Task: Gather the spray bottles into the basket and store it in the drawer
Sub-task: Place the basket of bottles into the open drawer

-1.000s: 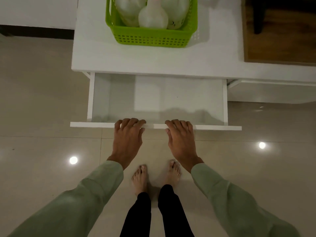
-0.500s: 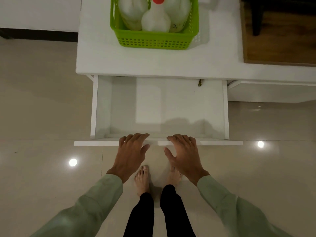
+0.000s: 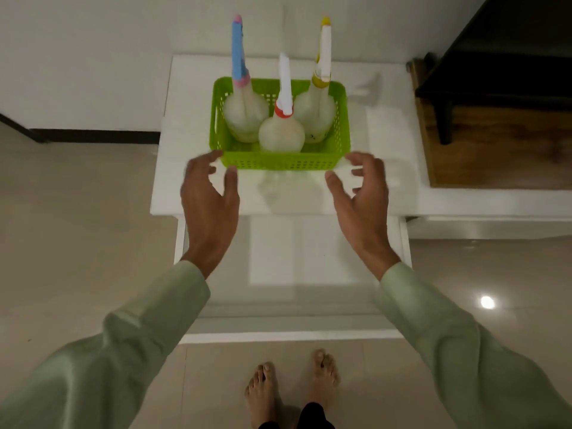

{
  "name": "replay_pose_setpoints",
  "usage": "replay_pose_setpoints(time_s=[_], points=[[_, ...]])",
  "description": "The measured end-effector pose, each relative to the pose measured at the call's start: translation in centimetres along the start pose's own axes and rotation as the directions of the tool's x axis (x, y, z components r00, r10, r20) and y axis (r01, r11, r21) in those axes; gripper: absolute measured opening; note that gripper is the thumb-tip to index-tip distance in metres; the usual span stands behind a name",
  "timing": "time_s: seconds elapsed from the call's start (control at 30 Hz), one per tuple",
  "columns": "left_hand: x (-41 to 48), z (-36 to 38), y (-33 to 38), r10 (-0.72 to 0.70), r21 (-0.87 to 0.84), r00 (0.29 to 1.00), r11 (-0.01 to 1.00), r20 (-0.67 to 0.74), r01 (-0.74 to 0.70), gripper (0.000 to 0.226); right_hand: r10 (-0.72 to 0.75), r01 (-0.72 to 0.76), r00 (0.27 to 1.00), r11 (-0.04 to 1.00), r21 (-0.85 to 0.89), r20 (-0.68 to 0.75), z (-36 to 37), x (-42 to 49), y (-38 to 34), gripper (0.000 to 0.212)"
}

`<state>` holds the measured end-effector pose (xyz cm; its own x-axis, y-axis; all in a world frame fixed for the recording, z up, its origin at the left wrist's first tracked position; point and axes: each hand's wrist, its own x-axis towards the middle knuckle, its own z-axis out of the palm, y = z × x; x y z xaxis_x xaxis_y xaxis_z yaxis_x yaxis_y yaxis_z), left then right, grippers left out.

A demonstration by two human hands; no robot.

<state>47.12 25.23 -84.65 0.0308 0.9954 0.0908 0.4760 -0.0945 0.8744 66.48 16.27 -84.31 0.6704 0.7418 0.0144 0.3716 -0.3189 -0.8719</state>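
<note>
both hands spread open, empty: left hand (image 3: 210,193) and right hand (image 3: 360,196) just short of the basket (image 3: 280,161) corners. basket on the surface (image 3: 365,193), three spray bottles (image 3: 281,133) inside. grip low on both ends, lift level; perforated plastic flexes, tall bottles tip. open drawer (image 3: 278,264) beneath wrists.

I see a green perforated plastic basket (image 3: 280,162), translucent plastic bottles (image 3: 281,133), matt white worktop (image 3: 198,193), glossy tile floor (image 3: 77,218), wood panel (image 3: 495,144) at right, soft cloth sleeves (image 3: 148,329).
</note>
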Motion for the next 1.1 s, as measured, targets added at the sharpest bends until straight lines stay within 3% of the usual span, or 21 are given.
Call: replay_pose_setpoints(time_s=[0.1,0.27,0.43,0.73,1.1], points=[[4.5,1.2,-0.3,-0.115,0.005,0.991,0.993,-0.067,0.116,0.046,0.097,-0.096,0.994,0.995,0.027,-0.048,0.9,4.3,0.0,0.052],[10.5,3.4,-1.6,-0.391,0.026,0.916,0.920,0.092,0.390,0.060,0.460,-0.480,0.870,0.872,0.094,0.177,2.6,10.7,0.5,0.066],[12.7,4.2,-2.3,-0.447,0.100,0.884,0.894,0.139,0.437,0.055,0.445,-0.453,0.862,0.891,-0.022,0.242,3.7,13.1,0.8,0.033],[9.2,2.5,-2.1,-0.411,0.167,0.910,0.902,0.044,0.399,0.053,0.444,-0.447,0.871,0.894,-0.036,0.211,1.8,10.4,1.4,0.060],[-3.2,-2.7,-1.2,-0.347,0.055,0.923,0.938,0.169,0.342,0.048,0.373,-0.392,0.895,0.919,0.030,0.245,-5.5,-1.2,4.2,0.064]])
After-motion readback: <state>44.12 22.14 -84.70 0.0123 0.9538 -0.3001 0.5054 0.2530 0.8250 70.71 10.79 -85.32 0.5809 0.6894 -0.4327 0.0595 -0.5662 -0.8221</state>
